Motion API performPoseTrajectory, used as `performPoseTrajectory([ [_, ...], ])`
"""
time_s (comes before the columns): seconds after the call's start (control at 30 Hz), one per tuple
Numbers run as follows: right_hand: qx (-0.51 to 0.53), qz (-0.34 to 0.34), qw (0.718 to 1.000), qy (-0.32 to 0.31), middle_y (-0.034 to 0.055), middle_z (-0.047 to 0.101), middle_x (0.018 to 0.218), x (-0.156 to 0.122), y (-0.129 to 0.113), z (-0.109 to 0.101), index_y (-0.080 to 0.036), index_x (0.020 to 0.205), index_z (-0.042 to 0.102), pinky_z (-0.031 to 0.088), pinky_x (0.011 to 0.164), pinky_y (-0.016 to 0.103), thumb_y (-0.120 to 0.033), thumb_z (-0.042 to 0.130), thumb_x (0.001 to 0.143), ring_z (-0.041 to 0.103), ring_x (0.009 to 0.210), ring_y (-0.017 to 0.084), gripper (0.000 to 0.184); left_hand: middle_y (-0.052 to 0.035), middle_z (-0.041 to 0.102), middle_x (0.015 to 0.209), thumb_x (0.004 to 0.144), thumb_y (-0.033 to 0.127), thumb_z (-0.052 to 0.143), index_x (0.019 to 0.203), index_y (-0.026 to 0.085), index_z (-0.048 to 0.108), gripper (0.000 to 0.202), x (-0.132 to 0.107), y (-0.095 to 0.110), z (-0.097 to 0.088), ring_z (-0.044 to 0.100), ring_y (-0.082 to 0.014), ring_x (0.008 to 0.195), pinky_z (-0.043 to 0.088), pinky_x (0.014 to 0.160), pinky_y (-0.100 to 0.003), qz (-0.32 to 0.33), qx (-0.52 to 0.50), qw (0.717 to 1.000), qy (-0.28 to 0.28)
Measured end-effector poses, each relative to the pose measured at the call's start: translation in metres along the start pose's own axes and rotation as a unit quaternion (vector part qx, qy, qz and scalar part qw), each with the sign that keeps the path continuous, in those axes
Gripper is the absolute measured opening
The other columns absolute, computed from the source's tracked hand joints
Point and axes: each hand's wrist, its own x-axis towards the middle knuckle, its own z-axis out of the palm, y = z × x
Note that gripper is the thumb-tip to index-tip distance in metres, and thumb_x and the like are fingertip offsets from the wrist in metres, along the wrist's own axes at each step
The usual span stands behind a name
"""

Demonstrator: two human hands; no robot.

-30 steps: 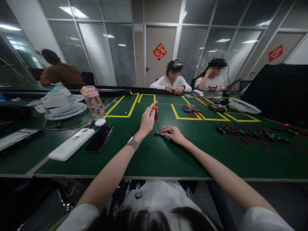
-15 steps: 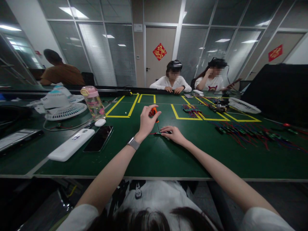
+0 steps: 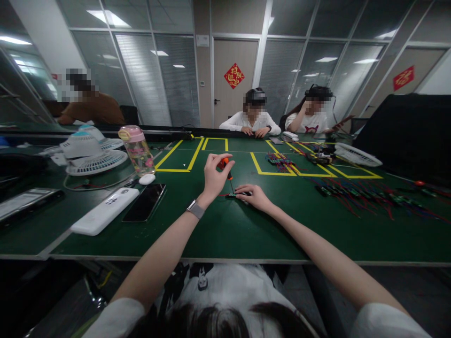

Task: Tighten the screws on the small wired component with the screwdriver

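Note:
My left hand [image 3: 214,177] is closed round the top of a small orange-handled screwdriver [image 3: 226,167], which stands nearly upright with its tip down on a small green circuit board [image 3: 232,195] with red wires. My right hand [image 3: 254,195] lies on the green table [image 3: 225,225] with its fingertips pressing that board flat. A watch sits on my left wrist.
To the left lie a black phone [image 3: 144,203], a white power bank [image 3: 104,211], a white mouse [image 3: 146,179], a pink-capped bottle [image 3: 137,150] and a white fan [image 3: 92,153]. Several wired boards [image 3: 366,195] spread at the right. Two people sit across the table, another at far left.
My left fingers have shifted on the screwdriver's handle, curling over its top, and the handle has tilted slightly. My right hand has stayed on the board.

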Motion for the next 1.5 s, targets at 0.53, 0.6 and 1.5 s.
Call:
performPoseTrajectory([
  [0.53, -0.002, -0.007, 1.0, 0.0, 0.0084, 0.071, 0.104, -0.0001, 0.0008, 0.0002, -0.021, 0.092, 0.076, 0.047, 0.093, 0.038, -0.028, 0.065, 0.079, 0.065, 0.099, 0.023, 0.018, -0.0043, 0.058, 0.097, 0.087, 0.031, 0.057, 0.107, 0.024, 0.067, 0.023, 0.0017, -0.0019, 0.0001, 0.059, -0.0126, 0.087, 0.05, 0.074, -0.024, -0.037, -0.094, 0.994, -0.034],
  [0.6, -0.001, -0.006, 1.0, 0.001, 0.0085, 0.071, 0.104, 0.0, 0.0015, 0.0005, -0.021, 0.092, 0.076, 0.046, 0.094, 0.038, -0.028, 0.066, 0.079, 0.065, 0.099, 0.023, 0.018, -0.0033, 0.054, 0.092, 0.084, 0.031, 0.061, 0.101, 0.024, 0.069, 0.02, 0.0015, -0.0009, -0.0005, 0.057, -0.0115, 0.082, 0.049, 0.071, -0.023, -0.031, -0.076, 0.997, -0.014],
  [1.5, 0.002, -0.003, 1.0, 0.001, 0.0082, 0.071, 0.104, -0.0004, -0.0005, -0.0005, -0.022, 0.091, 0.076, 0.046, 0.095, 0.04, -0.029, 0.065, 0.079, 0.065, 0.1, 0.023, 0.018, -0.0041, 0.052, 0.093, 0.083, 0.029, 0.063, 0.097, 0.023, 0.071, 0.018, 0.0018, -0.0001, -0.0017, 0.055, -0.0123, 0.085, 0.05, 0.075, -0.024, -0.029, -0.05, 0.998, 0.026],
])
